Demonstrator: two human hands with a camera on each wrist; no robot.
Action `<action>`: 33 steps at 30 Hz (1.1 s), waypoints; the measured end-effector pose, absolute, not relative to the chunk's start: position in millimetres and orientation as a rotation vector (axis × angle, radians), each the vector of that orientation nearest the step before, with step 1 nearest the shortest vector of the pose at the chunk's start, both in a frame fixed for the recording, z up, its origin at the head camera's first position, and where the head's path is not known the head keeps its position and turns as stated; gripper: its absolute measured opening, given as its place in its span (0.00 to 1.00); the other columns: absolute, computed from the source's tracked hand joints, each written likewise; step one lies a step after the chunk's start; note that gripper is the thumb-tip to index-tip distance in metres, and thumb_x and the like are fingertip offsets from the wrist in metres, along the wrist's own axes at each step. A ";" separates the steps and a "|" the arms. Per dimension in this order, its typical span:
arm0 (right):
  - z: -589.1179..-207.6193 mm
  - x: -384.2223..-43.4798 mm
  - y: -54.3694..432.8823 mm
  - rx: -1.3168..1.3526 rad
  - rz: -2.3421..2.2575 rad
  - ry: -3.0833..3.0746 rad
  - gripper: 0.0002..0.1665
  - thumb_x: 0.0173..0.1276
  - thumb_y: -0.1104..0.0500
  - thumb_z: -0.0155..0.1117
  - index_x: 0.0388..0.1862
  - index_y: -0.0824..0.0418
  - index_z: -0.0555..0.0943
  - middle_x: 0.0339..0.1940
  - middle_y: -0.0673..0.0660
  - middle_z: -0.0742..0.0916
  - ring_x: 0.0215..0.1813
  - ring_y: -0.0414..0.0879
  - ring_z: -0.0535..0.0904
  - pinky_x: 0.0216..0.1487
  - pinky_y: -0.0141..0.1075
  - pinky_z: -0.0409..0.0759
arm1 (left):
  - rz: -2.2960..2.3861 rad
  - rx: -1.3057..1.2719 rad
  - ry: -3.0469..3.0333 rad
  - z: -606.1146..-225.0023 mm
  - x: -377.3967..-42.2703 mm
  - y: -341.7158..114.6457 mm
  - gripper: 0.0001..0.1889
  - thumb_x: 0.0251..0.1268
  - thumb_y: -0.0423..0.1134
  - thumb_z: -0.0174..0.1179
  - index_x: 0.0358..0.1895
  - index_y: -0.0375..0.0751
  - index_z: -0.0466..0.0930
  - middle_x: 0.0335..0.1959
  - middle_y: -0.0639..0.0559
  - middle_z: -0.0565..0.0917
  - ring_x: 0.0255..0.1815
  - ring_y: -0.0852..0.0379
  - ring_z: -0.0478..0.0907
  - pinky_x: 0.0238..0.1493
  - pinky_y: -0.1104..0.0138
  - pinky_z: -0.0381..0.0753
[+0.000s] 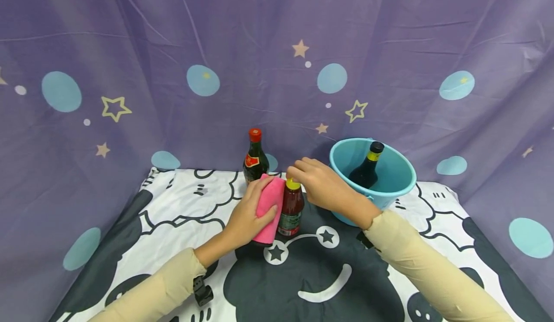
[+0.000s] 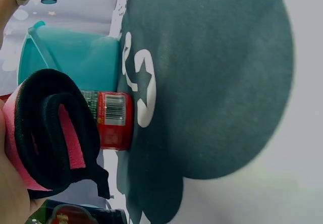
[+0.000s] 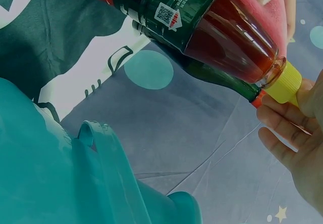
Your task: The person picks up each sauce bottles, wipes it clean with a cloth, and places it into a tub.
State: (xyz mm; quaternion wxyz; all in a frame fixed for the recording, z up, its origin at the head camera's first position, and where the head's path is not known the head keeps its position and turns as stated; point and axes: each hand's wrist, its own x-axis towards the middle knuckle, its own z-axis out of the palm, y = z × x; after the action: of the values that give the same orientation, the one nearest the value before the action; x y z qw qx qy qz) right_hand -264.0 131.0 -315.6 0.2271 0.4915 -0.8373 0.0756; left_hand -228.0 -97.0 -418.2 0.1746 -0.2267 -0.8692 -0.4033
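Observation:
A folded pink cloth with black edging point(image 1: 270, 209) is gripped in my left hand point(image 1: 250, 215), right against the side of a red sauce bottle point(image 1: 292, 209). This bottle stands upright, with a green label and a yellow cap point(image 3: 286, 82). My right hand point(image 1: 319, 183) has thumb and fingers at that cap, pinching it from above. The left wrist view shows the cloth's rolled black end point(image 2: 55, 128) in front of the bottle's barcode label point(image 2: 115, 110). Behind the left hand stands a dark green bottle with a red cap point(image 1: 255, 161).
To the right is a turquoise bucket point(image 1: 383, 199) with a black-capped dark bottle point(image 1: 367, 170) leaning inside it. The surface is covered by a black-and-white cartoon cloth point(image 1: 329, 264). A purple curtain point(image 1: 259, 33) hangs behind.

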 end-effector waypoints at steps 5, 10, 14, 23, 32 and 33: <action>-314.6 -264.3 130.7 1.364 0.210 -2.295 0.23 0.55 0.79 0.66 0.46 0.59 0.81 0.40 0.53 0.84 0.43 0.47 0.80 0.49 0.38 0.82 | -1.097 -0.660 -2.487 -421.7 -229.3 -101.1 0.37 0.67 0.45 0.65 0.78 0.54 0.60 0.70 0.50 0.69 0.60 0.50 0.78 0.54 0.52 0.83; -313.2 -265.0 130.6 1.359 0.215 -2.287 0.23 0.54 0.78 0.68 0.46 0.59 0.81 0.40 0.53 0.85 0.43 0.47 0.80 0.49 0.39 0.82 | -1.082 -0.659 -2.530 -421.6 -229.2 -103.5 0.37 0.67 0.44 0.65 0.78 0.48 0.60 0.70 0.47 0.69 0.57 0.48 0.79 0.52 0.52 0.83; -313.8 -265.5 130.7 1.358 0.219 -2.291 0.23 0.54 0.78 0.68 0.47 0.60 0.81 0.40 0.54 0.85 0.44 0.48 0.80 0.49 0.39 0.83 | -1.084 -0.635 -2.573 -423.4 -228.4 -104.2 0.37 0.67 0.44 0.65 0.77 0.48 0.60 0.70 0.47 0.69 0.56 0.47 0.80 0.52 0.52 0.83; -315.3 -264.9 131.8 1.346 0.217 -2.304 0.23 0.55 0.78 0.68 0.47 0.58 0.81 0.40 0.53 0.84 0.44 0.47 0.80 0.49 0.39 0.82 | -1.040 -0.617 -2.648 -429.7 -228.3 -104.8 0.37 0.68 0.44 0.64 0.78 0.49 0.60 0.70 0.46 0.69 0.55 0.48 0.80 0.51 0.53 0.82; -316.0 -263.7 130.7 1.351 0.242 -2.296 0.23 0.55 0.79 0.66 0.46 0.59 0.81 0.40 0.54 0.84 0.44 0.48 0.80 0.47 0.39 0.82 | -0.986 -0.585 -2.736 -434.6 -227.4 -107.1 0.36 0.67 0.44 0.64 0.77 0.50 0.61 0.68 0.46 0.71 0.51 0.49 0.80 0.46 0.55 0.81; -316.3 -263.6 130.9 1.351 0.245 -2.293 0.23 0.55 0.79 0.66 0.46 0.59 0.81 0.40 0.54 0.84 0.43 0.48 0.79 0.47 0.39 0.82 | -0.979 -0.580 -2.755 -435.2 -227.2 -107.2 0.36 0.67 0.44 0.64 0.77 0.50 0.61 0.68 0.46 0.71 0.51 0.49 0.80 0.46 0.55 0.81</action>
State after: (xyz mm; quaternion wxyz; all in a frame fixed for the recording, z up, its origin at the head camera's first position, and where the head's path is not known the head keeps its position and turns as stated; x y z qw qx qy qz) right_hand -263.6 130.9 -316.3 0.2325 0.4915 -0.8345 0.0890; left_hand -227.2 -107.2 -435.2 0.0803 -0.1941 -0.9213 -0.3272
